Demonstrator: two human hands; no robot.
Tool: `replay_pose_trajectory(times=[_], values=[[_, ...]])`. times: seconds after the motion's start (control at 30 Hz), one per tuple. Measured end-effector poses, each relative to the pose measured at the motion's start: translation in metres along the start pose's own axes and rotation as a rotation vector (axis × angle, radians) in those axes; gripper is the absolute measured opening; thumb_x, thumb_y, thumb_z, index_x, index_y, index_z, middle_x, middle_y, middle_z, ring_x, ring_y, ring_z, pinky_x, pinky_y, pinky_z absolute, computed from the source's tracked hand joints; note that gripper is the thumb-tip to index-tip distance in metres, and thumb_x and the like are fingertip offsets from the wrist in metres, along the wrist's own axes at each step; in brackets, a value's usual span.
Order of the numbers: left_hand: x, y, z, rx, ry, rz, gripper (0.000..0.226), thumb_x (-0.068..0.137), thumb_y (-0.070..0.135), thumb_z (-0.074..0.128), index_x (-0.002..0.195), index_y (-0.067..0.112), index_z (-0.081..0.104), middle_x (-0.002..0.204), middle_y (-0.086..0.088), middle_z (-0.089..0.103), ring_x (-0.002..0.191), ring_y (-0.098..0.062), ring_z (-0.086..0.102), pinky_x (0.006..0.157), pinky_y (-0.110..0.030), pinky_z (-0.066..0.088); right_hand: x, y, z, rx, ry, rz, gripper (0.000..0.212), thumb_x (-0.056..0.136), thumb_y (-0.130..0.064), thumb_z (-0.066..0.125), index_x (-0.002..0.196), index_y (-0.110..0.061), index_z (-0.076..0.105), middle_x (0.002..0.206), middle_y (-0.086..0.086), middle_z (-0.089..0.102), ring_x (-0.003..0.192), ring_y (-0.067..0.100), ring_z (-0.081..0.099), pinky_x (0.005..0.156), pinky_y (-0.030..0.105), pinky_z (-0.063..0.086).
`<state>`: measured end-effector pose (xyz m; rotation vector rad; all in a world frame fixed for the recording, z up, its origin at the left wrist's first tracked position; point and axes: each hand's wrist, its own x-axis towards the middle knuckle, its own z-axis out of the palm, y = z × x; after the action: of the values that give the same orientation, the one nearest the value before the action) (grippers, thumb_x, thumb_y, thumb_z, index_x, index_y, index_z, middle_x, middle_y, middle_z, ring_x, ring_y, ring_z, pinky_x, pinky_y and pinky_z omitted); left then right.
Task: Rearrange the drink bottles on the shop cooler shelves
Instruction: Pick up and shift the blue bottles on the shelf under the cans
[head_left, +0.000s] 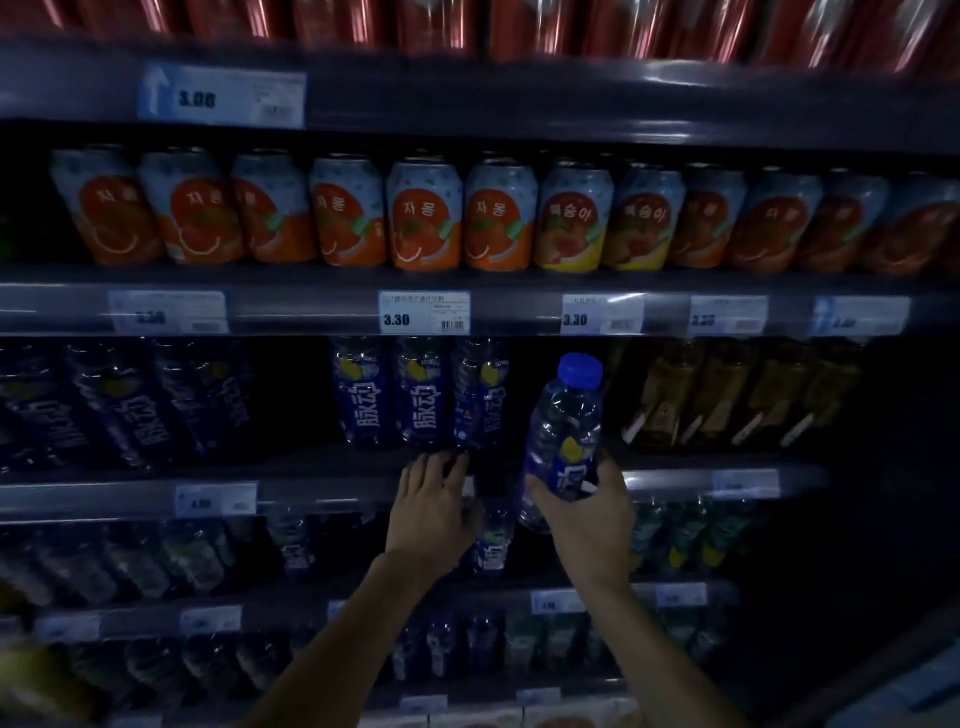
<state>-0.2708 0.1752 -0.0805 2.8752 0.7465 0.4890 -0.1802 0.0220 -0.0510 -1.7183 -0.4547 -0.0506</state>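
Note:
My right hand (587, 512) grips a clear bottle with a blue cap and blue label (563, 426), held upright in front of the third shelf. Just left of it, three matching blue-label bottles (421, 395) stand on that shelf. My left hand (431, 512) rests on the shelf's front edge (332, 491) below those bottles, fingers spread, nothing in it. A dark gap lies between the three bottles and the held bottle.
Orange and yellow fruit cans (426, 218) fill the shelf above. Red cans (415, 21) line the top. Brown drink cartons (727, 400) stand to the right, tilted blue bottles (130, 400) to the left. Lower shelves hold more bottles (491, 540). Price tags (425, 313) line the rails.

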Motion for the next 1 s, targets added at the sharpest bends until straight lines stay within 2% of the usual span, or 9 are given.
replay_pose_trajectory(times=[0.07,0.3,0.43,0.5,0.57,0.63,0.7,0.9,1.0], values=[[0.000,0.000,0.001,0.001,0.006,-0.003,0.062,0.093,0.045,0.040,0.146,0.017,0.026,0.145,-0.006,0.034,0.136,-0.028,0.024,0.116,-0.040,0.018,0.008,-0.006,0.002,0.000,0.015,-0.006,0.058,0.068,-0.027,0.086,0.110,-0.033,0.047,0.093,-0.025,0.053,0.084,-0.028,0.049,0.059,-0.005,0.037],[0.000,0.001,0.004,0.022,0.022,-0.014,0.064,0.092,0.049,0.039,0.147,0.019,0.026,0.146,-0.004,0.034,0.137,-0.027,0.025,0.117,-0.041,0.017,0.040,-0.010,0.010,-0.014,0.002,0.011,0.051,0.069,-0.033,0.083,0.114,-0.022,0.060,0.104,-0.002,0.066,0.089,0.005,0.063,0.074,0.014,0.050],[0.000,-0.001,0.004,0.019,0.023,-0.005,0.065,0.091,0.049,0.042,0.147,0.020,0.026,0.146,-0.004,0.034,0.137,-0.027,0.025,0.117,-0.041,0.016,0.061,-0.017,0.013,0.020,0.030,0.026,0.069,0.069,-0.029,0.085,0.126,-0.002,0.055,0.091,-0.012,0.062,0.074,-0.018,0.056,0.062,-0.003,0.039],[0.000,0.000,0.002,0.016,0.023,-0.009,0.065,0.090,0.049,0.043,0.147,0.020,0.027,0.146,-0.004,0.034,0.138,-0.027,0.025,0.117,-0.041,0.015,0.072,-0.023,0.013,0.014,0.018,0.031,0.071,0.070,-0.029,0.084,0.129,-0.005,0.053,0.107,-0.002,0.065,0.083,-0.010,0.058,0.069,0.004,0.042],[-0.001,0.000,0.002,0.024,0.022,-0.010,0.066,0.090,0.048,0.043,0.147,0.019,0.026,0.146,-0.004,0.035,0.138,-0.026,0.025,0.117,-0.041,0.015,0.080,-0.029,0.014,0.012,-0.001,0.025,0.058,0.070,-0.030,0.084,0.120,-0.017,0.056,0.106,-0.004,0.064,0.085,0.002,0.060,0.069,0.009,0.043],[-0.002,0.001,0.003,0.023,0.024,-0.011,0.066,0.090,0.048,0.043,0.147,0.019,0.027,0.145,-0.005,0.035,0.138,-0.027,0.025,0.117,-0.041,0.014,0.086,-0.031,0.016,0.014,0.011,0.019,0.044,0.070,-0.029,0.084,0.099,-0.029,0.051,0.091,-0.011,0.063,0.074,-0.007,0.059,0.061,0.003,0.041],[-0.003,0.001,0.002,0.021,0.026,-0.015,0.066,0.090,0.048,0.042,0.147,0.019,0.027,0.146,-0.005,0.035,0.138,-0.027,0.025,0.117,-0.041,0.015,0.089,-0.033,0.018,0.010,0.029,0.015,0.040,0.068,-0.029,0.085,0.092,-0.026,0.053,0.086,-0.012,0.064,0.072,-0.008,0.060,0.055,0.002,0.042],[-0.004,0.004,0.003,0.006,0.054,-0.010,0.063,0.090,0.045,0.046,0.145,0.016,0.033,0.144,-0.007,0.039,0.137,-0.029,0.029,0.117,-0.042,0.017,0.090,-0.019,0.033,0.042,0.056,-0.011,0.045,0.066,-0.024,0.084,0.100,-0.027,0.056,0.098,0.000,0.068,0.081,0.001,0.064,0.066,0.011,0.050],[-0.004,0.004,0.004,-0.004,0.071,-0.005,0.062,0.089,0.042,0.050,0.143,0.014,0.036,0.142,-0.009,0.042,0.135,-0.031,0.032,0.115,-0.043,0.018,0.086,-0.005,0.042,0.003,0.062,-0.022,0.051,0.067,-0.027,0.084,0.109,-0.017,0.058,0.107,0.006,0.064,0.096,0.017,0.064,0.082,0.032,0.055]])
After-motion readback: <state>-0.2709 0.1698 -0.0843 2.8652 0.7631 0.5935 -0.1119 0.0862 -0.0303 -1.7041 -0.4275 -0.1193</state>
